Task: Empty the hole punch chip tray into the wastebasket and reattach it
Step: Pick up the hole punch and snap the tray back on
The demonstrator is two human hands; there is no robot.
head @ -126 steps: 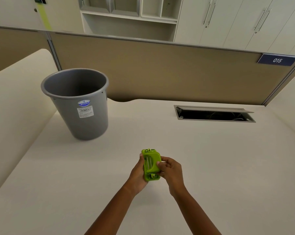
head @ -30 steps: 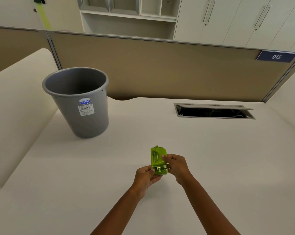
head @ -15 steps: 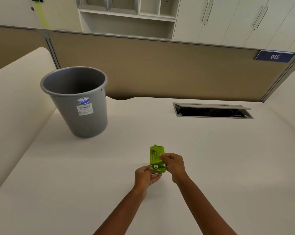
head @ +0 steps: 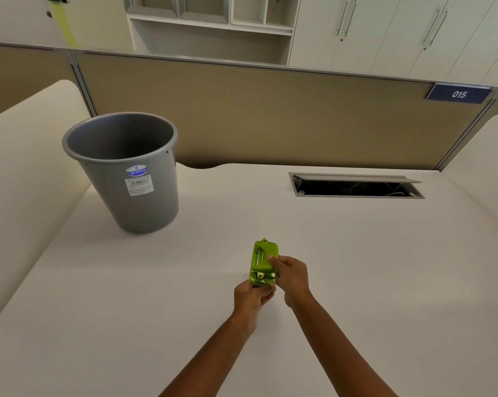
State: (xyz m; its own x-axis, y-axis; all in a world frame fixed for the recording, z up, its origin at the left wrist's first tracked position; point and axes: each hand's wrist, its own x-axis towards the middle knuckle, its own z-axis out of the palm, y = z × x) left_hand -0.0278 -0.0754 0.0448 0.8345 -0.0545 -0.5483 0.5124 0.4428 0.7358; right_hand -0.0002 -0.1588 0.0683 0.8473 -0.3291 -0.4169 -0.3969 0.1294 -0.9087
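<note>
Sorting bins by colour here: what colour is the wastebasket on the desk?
Grey, the wastebasket has a blue and white sticker on its side; the head view shows it.

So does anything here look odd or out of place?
Only that the grey wastebasket stands on the desk, not the floor. The cable hatch behind is open. Nothing looks spilled; both hands hold the green hole punch.

Your fingers (head: 271, 260) meet on the hole punch (head: 263, 262), held just above the tabletop (head: 385, 267), left hand (head: 252, 298) at its near end and right hand (head: 292, 277) on its right side. The wastebasket (head: 127, 173) stands on the tabletop well apart, ahead and left of your fingers. The cable hatch (head: 356, 186) lies ahead and right, before the partition (head: 270, 116).
</note>
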